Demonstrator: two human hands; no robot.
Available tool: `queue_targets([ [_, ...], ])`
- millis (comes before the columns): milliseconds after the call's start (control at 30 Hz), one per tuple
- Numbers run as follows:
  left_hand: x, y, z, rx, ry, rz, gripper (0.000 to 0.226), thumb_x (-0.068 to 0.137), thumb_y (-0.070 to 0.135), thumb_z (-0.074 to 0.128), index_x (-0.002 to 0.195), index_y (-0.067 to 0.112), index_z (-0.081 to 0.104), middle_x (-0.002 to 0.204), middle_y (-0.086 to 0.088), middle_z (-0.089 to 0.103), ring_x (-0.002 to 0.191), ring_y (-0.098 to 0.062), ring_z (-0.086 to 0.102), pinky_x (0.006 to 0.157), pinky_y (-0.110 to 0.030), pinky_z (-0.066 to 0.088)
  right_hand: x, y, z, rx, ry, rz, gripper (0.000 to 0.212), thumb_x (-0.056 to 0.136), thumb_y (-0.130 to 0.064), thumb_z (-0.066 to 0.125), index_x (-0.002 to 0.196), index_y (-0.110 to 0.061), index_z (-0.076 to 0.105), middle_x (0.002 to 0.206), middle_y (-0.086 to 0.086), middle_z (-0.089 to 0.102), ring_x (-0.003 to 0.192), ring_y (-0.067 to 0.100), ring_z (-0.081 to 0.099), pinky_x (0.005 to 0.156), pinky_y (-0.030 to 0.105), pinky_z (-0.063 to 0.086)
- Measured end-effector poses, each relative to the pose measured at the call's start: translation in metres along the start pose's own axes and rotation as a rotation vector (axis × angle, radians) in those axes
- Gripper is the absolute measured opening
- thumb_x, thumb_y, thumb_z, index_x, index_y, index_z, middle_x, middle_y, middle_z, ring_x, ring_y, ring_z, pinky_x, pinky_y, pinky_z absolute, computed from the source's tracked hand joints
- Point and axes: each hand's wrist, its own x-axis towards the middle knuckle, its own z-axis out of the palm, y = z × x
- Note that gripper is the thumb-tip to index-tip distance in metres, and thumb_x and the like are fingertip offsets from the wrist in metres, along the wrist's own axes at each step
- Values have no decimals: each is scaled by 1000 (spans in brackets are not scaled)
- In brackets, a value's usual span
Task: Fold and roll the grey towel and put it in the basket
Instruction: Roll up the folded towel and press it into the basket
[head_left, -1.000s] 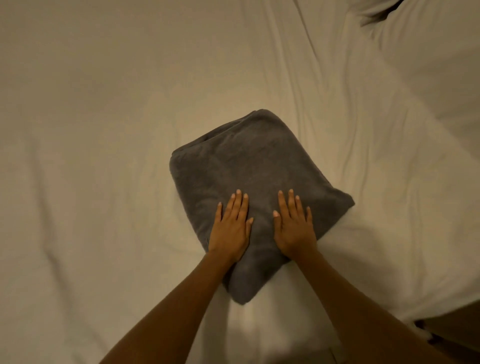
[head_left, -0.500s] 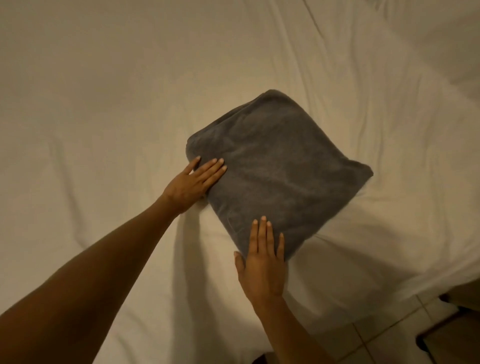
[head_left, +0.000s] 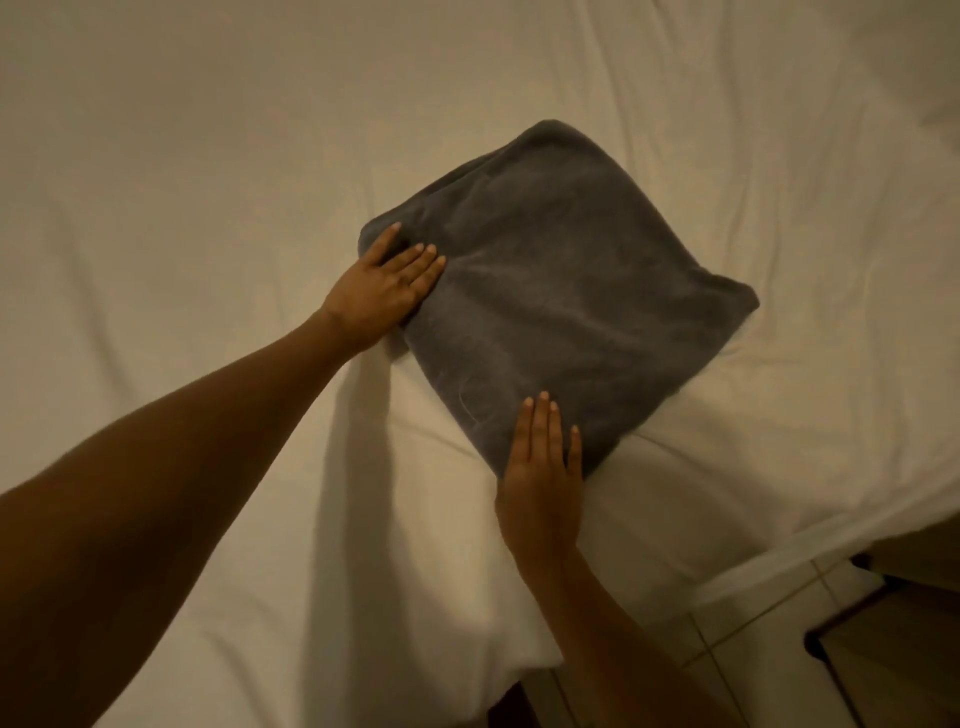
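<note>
The grey towel (head_left: 561, 291) lies folded into a thick square, turned like a diamond, on the white bed sheet (head_left: 208, 156). My left hand (head_left: 384, 286) rests flat on the towel's left corner, fingers straight and pointing right. My right hand (head_left: 543, 473) lies flat on the towel's near corner, fingers straight and pointing away from me. Neither hand grips the cloth. No basket is in view.
The sheet is wrinkled around the towel. The bed's near edge runs along the lower right, with tiled floor (head_left: 753, 639) beyond it. A dark piece of furniture (head_left: 893, 639) stands at the bottom right corner.
One second ago both hands pressed side by side on the towel's near part. The left hand slid out to the left corner and the right hand drew back to the near corner.
</note>
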Motion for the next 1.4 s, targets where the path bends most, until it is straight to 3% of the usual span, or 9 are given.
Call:
queue_targets([
  [100, -6, 2, -9, 6, 45, -9, 68, 88, 10, 61, 146, 7, 26, 148, -17, 35, 138, -30, 34, 108, -35, -28, -6, 3, -8, -6, -19, 54, 78, 67, -20, 80, 133, 4, 47, 138, 24, 48, 127, 35, 47, 106, 51, 34],
  [300, -59, 2, -30, -56, -84, -73, 56, 98, 20, 43, 148, 14, 21, 154, -8, 27, 143, -20, 23, 100, -29, -35, -35, -3, -38, 64, 1, 23, 75, 59, -22, 84, 125, 4, 57, 128, 25, 57, 117, 36, 57, 101, 56, 38],
  [367, -90, -5, -31, -89, -66, -62, 56, 95, 18, 50, 146, 13, 29, 150, -9, 35, 140, -21, 31, 99, -25, -38, -54, -20, -50, 103, -34, 11, 76, 57, -23, 84, 124, 1, 58, 125, 24, 59, 114, 35, 59, 99, 52, 41],
  [500, -161, -14, -32, -78, -84, -8, 63, 62, 10, 84, 121, 4, 62, 117, -16, 67, 106, -28, 66, 115, -32, -16, -103, -64, -65, 167, -182, -45, 84, 48, -31, 87, 123, -5, 61, 122, 19, 62, 111, 29, 62, 100, 43, 41],
  [600, -198, -15, -28, -73, -166, -29, 73, 54, 14, 89, 121, 5, 62, 115, -14, 68, 104, -27, 67, 116, -34, -12, -123, -87, -72, 200, -281, -47, 92, 38, -37, 90, 120, -7, 64, 120, 16, 64, 107, 27, 64, 87, 44, 53],
  [767, -192, -22, -43, -129, -117, -91, 62, 70, 15, 80, 127, 9, 57, 124, -13, 63, 115, -28, 61, 113, -34, -18, -113, -77, -81, 213, -244, -36, 83, 47, -39, 90, 118, -5, 65, 118, 18, 65, 106, 30, 65, 85, 46, 54],
  [1000, -146, -28, -84, -203, -7, -119, 55, 73, 20, 78, 124, 16, 58, 122, -10, 65, 118, -28, 59, 109, -29, -31, -82, -38, -110, 294, 12, -44, 51, 81, -43, 53, 110, -4, 69, 125, 20, 60, 118, 37, 56, 98, 55, 43],
  [1167, -99, -28, -116, -180, -83, -125, 40, 88, 31, 62, 123, 16, 54, 126, -9, 61, 122, -26, 54, 113, -51, -10, -42, -5, -130, 275, -37, -19, 46, 81, -47, 48, 101, -10, 69, 136, 18, 52, 129, 35, 45, 109, 51, 21],
  [1400, -13, -27, -127, -93, -101, -148, 26, 97, 28, 46, 119, 17, 54, 120, -5, 63, 119, -25, 54, 113, -56, -7, 42, 49, -139, 247, -117, 121, 36, 87, -47, 53, 111, -22, 66, 156, 8, 22, 144, 27, 12, 115, 53, 3],
])
